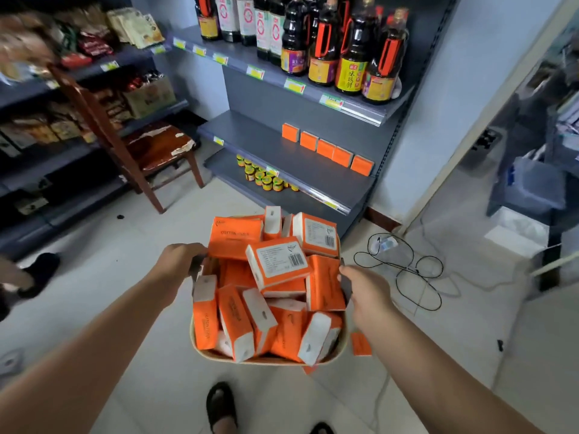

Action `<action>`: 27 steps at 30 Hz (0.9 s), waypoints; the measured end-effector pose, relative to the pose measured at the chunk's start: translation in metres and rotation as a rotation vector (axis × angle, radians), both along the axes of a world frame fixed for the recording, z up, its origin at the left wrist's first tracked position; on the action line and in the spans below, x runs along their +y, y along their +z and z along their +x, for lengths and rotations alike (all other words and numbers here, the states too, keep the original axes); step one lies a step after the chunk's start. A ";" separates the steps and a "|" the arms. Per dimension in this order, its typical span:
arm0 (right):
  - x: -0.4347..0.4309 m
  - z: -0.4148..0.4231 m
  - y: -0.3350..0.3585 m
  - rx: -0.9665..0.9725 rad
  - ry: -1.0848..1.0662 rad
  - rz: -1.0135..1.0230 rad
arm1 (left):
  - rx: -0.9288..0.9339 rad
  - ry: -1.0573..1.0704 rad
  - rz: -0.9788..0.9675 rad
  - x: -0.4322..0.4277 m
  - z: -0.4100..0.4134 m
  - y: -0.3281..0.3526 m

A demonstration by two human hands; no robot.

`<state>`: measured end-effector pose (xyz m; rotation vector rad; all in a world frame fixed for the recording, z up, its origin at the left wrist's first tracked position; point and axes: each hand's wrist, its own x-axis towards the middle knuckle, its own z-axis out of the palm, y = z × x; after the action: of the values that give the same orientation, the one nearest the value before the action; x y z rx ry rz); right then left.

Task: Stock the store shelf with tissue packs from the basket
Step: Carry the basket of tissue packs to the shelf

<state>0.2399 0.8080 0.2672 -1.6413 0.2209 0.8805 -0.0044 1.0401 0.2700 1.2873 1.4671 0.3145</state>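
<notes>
A tan basket (269, 361) heaped with several orange-and-white tissue packs (277, 261) hangs in front of me above the floor. My left hand (180, 261) grips its left dark handle and my right hand (363, 286) grips its right handle. Ahead, the grey store shelf (250, 130) carries a row of several orange tissue packs (326, 148) standing on its right half, with bare shelf to their left. One orange pack (361, 343) shows just outside the basket's right side, below my right wrist.
Dark sauce bottles (347, 51) fill the shelf above. Small jars (266, 180) sit on the lowest shelf. A wooden chair (147, 145) stands at the left, snack shelves (78, 73) behind it. Black cables (407, 267) lie on the floor at right. My sandalled feet (221, 405) are below.
</notes>
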 end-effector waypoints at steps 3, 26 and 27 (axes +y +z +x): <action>0.042 -0.010 0.000 -0.019 0.041 -0.008 | -0.029 0.036 -0.026 0.034 -0.010 -0.002; 0.425 -0.021 -0.022 -0.058 0.032 -0.167 | -0.013 -0.023 -0.100 0.431 0.007 -0.018; 0.445 -0.016 -0.023 -0.036 0.015 -0.165 | -0.011 -0.021 -0.108 0.451 0.012 -0.019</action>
<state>0.2237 1.2526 0.2437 -1.8129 0.2619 0.8616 0.0076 1.4908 0.2509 1.2112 1.4411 0.2250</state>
